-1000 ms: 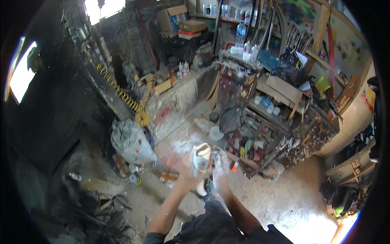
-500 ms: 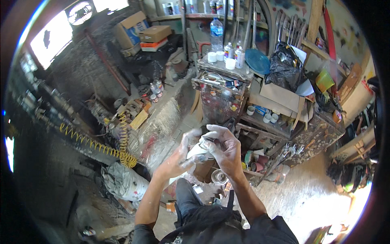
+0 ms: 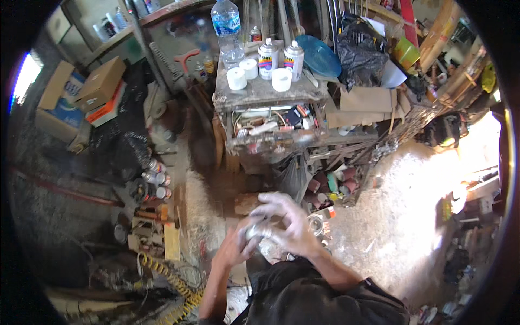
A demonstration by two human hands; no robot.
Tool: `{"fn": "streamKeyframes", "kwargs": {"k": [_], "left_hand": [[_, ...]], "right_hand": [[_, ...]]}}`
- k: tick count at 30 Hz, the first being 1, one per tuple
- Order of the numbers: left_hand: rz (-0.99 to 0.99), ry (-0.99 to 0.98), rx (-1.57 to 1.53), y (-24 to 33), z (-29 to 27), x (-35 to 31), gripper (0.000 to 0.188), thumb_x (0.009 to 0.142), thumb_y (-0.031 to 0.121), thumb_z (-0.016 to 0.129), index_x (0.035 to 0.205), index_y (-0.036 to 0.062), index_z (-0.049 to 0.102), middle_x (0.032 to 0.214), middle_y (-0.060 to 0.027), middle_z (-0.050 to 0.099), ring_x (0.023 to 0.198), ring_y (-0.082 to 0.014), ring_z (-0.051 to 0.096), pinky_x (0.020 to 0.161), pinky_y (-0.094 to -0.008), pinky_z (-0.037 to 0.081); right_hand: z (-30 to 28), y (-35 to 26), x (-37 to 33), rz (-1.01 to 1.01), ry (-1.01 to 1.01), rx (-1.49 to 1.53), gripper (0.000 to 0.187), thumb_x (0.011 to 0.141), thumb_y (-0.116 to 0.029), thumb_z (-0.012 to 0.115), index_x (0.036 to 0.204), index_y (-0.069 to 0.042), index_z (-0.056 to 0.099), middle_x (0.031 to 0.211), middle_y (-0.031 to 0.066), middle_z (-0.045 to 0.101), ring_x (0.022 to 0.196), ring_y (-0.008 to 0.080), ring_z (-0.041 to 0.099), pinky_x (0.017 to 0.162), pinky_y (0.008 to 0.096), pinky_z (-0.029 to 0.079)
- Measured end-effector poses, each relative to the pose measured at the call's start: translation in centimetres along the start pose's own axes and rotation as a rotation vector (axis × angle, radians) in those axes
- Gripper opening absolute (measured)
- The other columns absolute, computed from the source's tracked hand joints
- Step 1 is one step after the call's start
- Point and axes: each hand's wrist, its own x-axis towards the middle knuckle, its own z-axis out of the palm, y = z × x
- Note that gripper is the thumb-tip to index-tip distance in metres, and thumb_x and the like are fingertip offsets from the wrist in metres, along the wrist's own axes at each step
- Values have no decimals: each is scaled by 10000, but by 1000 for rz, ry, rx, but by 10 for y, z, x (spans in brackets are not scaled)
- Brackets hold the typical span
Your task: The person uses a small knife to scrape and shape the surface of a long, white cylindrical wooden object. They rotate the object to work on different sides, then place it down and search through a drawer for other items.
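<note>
My left hand [image 3: 236, 245], dusted with white powder, is closed around a small whitish object [image 3: 251, 233] in front of my body. From the other side, my right hand [image 3: 291, 227], also powdery, has its thumb and curved fingers on the same object. Motion blurs the fingers, and they hide most of the object, so its kind cannot be made out.
Ahead stands a worn cabinet [image 3: 271, 97] with spray cans [image 3: 268, 60], white lids [image 3: 236, 79] and a water bottle [image 3: 227, 32] on top; its drawer [image 3: 273, 122] is full of odds and ends. Cardboard boxes [image 3: 100, 84] lie left, a yellow coiled hose [image 3: 168, 276] lower left.
My view has swung toward the cabinet, which appears larger and nearer. Both hands sit lower in the picture, still together at the whitish object, of which less shows now.
</note>
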Motion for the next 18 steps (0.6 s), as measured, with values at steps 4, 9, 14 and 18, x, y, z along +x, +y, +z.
{"fn": "streamKeyframes", "kwargs": {"k": [4, 9, 14, 18], "left_hand": [[-85, 32, 87, -53, -49, -32, 354, 811, 146, 670, 1144, 34, 626, 1058, -186, 646, 955, -364, 660, 827, -407, 517], [-80, 488, -204, -75, -73, -52, 329, 845, 278, 680, 1037, 49, 543, 927, -148, 620, 703, -263, 617, 648, -354, 494], [24, 777, -276, -79, -71, -43, 406, 939, 385, 605, 1067, 31, 454, 885, -143, 574, 659, -217, 580, 605, -366, 497], [25, 737, -114, -87, -64, -36, 289, 888, 252, 669, 1059, 94, 498, 883, -137, 602, 658, -237, 605, 621, -374, 520]], "right_hand": [[29, 34, 37, 53, 158, -121, 492, 909, -45, 672, 1349, -7, 455, 1114, 159, 678, 938, 152, 673, 817, 309, 556], [-16, 80, 60, 319, 645, -341, 198, 956, -100, 602, 1134, -14, 620, 792, 51, 664, 624, 80, 601, 548, 245, 491], [-88, 77, 67, 53, 824, -775, 166, 916, -62, 620, 1074, -15, 637, 758, 52, 608, 613, 105, 556, 545, 279, 450], [-154, 61, 95, 99, 777, -764, 234, 877, 48, 581, 1100, 14, 640, 853, 36, 581, 775, 93, 548, 689, 241, 465]]}}
